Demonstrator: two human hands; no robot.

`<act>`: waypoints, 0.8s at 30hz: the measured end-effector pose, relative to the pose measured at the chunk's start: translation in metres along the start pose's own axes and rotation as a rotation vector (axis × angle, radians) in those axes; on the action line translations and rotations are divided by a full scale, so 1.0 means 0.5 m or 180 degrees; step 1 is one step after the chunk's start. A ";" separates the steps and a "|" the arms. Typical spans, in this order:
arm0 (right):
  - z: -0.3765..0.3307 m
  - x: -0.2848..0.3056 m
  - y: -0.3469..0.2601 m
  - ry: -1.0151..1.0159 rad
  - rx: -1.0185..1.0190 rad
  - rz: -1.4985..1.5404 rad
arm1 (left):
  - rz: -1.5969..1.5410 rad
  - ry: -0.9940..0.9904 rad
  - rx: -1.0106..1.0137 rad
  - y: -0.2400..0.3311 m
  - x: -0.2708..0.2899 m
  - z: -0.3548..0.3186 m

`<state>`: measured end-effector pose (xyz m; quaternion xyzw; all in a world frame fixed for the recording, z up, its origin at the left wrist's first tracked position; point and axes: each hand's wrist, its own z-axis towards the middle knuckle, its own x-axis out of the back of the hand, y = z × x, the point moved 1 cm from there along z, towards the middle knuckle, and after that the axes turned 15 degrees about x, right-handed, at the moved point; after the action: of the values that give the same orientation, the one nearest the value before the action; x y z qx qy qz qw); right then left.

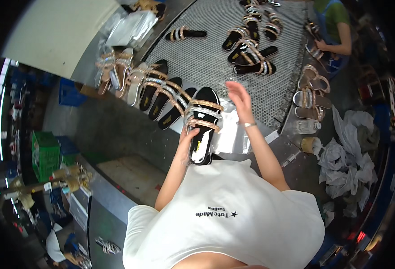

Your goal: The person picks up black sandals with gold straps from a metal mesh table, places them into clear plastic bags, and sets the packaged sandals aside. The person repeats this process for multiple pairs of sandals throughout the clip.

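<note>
1. At the far left, beyond the tabletop, a green crate (45,154) and a blue crate (69,93) stand low in dim light; what they hold cannot be made out.
2. Along the grey ledge (87,67) at the tabletop's left edge, a row of sandals (137,83) stands side by side, gold-strapped ones first, then black-soled ones leaning on each other.
3. Above that row lie clear plastic bags (132,27), flat and shiny, partly piled.
4. In the middle, the left hand (186,140) grips a black sandal (204,123) from beneath at its heel end; the sandal has gold and silver straps and a yellow mark on its insole, and it is held just in front of the person's white shirt.
5. Under it a clear plastic bag (231,134) lies on the tabletop, half covered by the sandal.
6. The right hand (239,97) is open, fingers spread, holding nothing, raised just right of the sandal over the mesh belt (206,58).
7. Further up the mesh, more black sandals (251,56) lie scattered, well apart from the hands.
8. At the right rim, silver sandals (312,92) are stacked, with a clear bottle (307,127) just below them.
9. Lower right, crumpled white bags (348,163) are heaped.
10. At the top right, another person in a green top (336,15) is cut off by the frame's edge.
</note>
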<state>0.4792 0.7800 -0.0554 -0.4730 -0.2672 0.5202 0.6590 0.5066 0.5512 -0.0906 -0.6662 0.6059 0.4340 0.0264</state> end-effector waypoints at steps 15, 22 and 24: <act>-0.201 -0.016 0.306 -0.1283 0.0310 -0.2883 | -0.0528 0.2082 -0.1977 0.116 0.241 -0.387; -0.127 -0.011 0.210 0.0258 -0.0153 -0.1557 | -0.2304 0.2489 -0.4888 0.026 0.601 -0.948; -0.105 0.013 0.201 0.0556 -0.0612 -0.1023 | -0.3557 0.2942 -0.4581 0.040 0.609 -0.921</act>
<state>0.4822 0.7691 -0.1684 -0.5284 -0.3295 0.3374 0.7060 0.7078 0.0484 0.0197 -0.8137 -0.2450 0.3213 -0.4178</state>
